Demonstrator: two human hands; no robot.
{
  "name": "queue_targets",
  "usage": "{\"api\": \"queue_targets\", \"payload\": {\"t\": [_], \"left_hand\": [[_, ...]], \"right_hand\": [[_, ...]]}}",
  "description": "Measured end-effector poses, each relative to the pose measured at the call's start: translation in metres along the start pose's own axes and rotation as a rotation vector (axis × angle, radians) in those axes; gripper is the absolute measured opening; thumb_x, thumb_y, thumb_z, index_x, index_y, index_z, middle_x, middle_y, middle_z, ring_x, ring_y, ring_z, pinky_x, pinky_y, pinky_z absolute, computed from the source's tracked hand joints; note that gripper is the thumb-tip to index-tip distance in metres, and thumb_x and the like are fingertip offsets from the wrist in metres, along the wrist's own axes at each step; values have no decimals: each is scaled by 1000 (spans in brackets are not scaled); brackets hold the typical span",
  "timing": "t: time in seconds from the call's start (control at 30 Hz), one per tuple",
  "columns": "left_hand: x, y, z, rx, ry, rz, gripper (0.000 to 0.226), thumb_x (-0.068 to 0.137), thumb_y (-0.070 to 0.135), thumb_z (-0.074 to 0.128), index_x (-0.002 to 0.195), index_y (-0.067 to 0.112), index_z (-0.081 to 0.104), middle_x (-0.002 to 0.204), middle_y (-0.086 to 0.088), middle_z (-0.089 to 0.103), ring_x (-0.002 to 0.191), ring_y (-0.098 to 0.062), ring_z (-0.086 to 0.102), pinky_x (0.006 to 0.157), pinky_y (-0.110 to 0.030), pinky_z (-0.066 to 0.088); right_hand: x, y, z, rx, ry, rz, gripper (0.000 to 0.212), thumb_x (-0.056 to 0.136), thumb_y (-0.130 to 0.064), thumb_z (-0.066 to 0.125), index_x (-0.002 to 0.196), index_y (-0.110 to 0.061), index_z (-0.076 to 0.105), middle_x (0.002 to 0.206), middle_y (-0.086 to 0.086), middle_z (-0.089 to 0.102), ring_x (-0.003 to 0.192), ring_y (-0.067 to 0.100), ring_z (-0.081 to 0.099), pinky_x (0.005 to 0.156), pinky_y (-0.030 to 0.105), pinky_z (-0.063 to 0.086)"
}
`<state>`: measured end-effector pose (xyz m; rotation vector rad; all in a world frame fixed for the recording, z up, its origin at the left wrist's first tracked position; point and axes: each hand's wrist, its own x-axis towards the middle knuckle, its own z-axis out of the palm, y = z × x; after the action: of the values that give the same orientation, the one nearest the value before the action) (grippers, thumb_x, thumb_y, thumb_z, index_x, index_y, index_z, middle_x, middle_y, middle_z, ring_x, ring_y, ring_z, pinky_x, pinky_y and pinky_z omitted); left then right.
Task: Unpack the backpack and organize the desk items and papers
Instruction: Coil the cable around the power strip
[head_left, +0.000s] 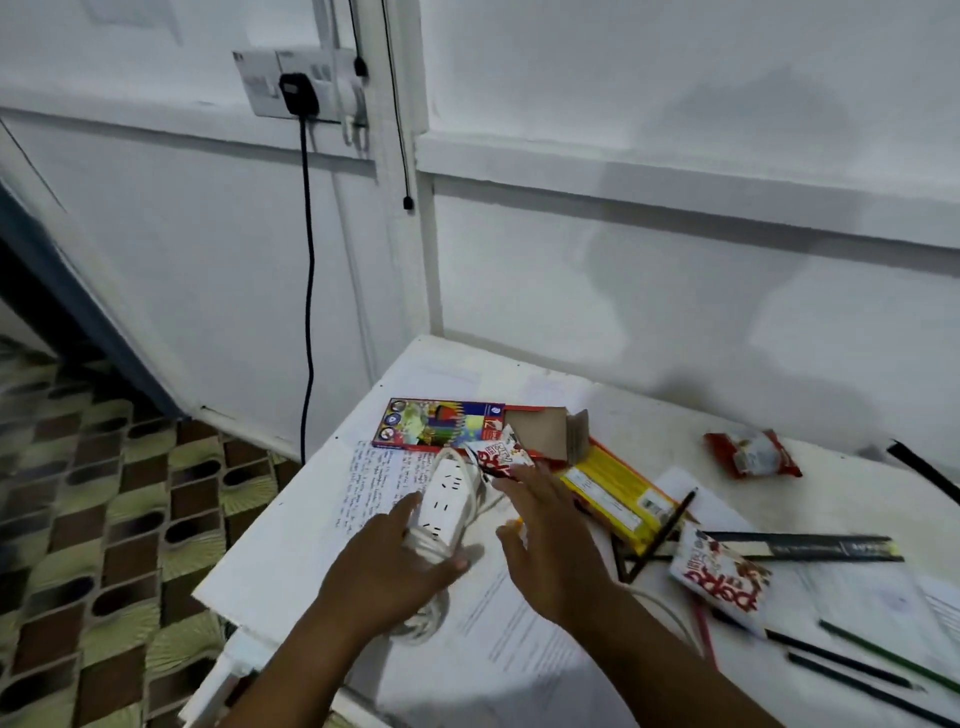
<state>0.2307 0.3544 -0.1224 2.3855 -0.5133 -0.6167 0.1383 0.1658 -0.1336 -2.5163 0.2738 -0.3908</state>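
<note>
White panelled walls enclose a white surface strewn with papers, pencils, snack packets and a coloured-pencil box. The backpack is not in view. The left hand grips a white power strip with its cord bundled beneath. The right hand hovers just beside it, fingers spread, holding nothing. Judged step: sorting the unpacked items. The next move likely calls for lifting the strip clear without dragging the handwritten sheet underneath.
</note>
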Motion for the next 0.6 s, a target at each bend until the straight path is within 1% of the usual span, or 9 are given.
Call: {"api": "queue_targets", "payload": {"t": [0.07,0.13,0.2,0.27,0.33,0.43,0.5,0.53,0.6], "left_hand": [[-2,-3,4,87,58,18,113,54,97,53,147,37,31,143,10,48,127,-15,50,98,-32,42],[-3,-5,6,92,110,15,109,59,91,57,150,41,24,144,10,47,126,-13,50,99,-34,45],[-5,-6,7,34,141,39,100,63,82,64,147,41,28,134,11,53,117,-10,53,96,-33,48],[-6,-7,8,6,164,46,93,64,76,68,144,41,35,126,13,55,111,-7,53,92,-31,48],[-7,-9,9,-37,183,58,88,65,70,72,141,39,41,125,15,56,109,-5,52,90,-27,45],[-13,-7,7,-194,215,111,78,65,52,82,134,40,49,118,20,56,107,1,53,85,-17,41],[-16,-5,2,-272,237,163,72,65,38,86,128,40,52,115,25,55,106,13,51,79,-3,37],[-18,-3,-1,-308,243,189,72,62,35,86,126,40,53,117,27,55,107,17,49,77,1,37],[-21,3,-7,-384,221,230,72,57,36,81,125,40,57,121,24,58,111,14,51,80,2,38]], "right_hand": [[8,0,4,-105,-76,25,56,93,-22,59,146,-20,43,154,-1,38,148,25,22,121,43,24],[12,0,5,-184,-113,47,56,95,-25,59,147,-21,41,154,-3,38,148,23,21,122,38,19],[14,-1,7,-220,-82,25,46,89,-25,66,134,-25,55,139,-5,51,138,24,37,115,41,32],[15,-1,9,-218,-8,-6,29,81,-21,73,108,-29,66,110,-8,60,112,21,54,95,40,47],[14,-4,8,-184,53,-22,18,81,-18,73,95,-28,67,95,-8,58,96,17,56,84,34,48],[10,-10,-1,-40,77,-16,14,84,-16,70,94,-26,66,94,-9,56,89,10,52,80,25,44],[6,-13,-12,27,158,-45,12,81,-17,69,92,-22,67,91,-10,56,85,5,51,76,19,42],[3,-15,-20,60,211,-60,12,79,-18,69,90,-21,67,90,-11,56,84,3,51,74,18,41],[-3,-20,-37,118,313,-104,11,78,-22,69,88,-20,69,89,-13,59,86,2,53,75,21,44]]}}
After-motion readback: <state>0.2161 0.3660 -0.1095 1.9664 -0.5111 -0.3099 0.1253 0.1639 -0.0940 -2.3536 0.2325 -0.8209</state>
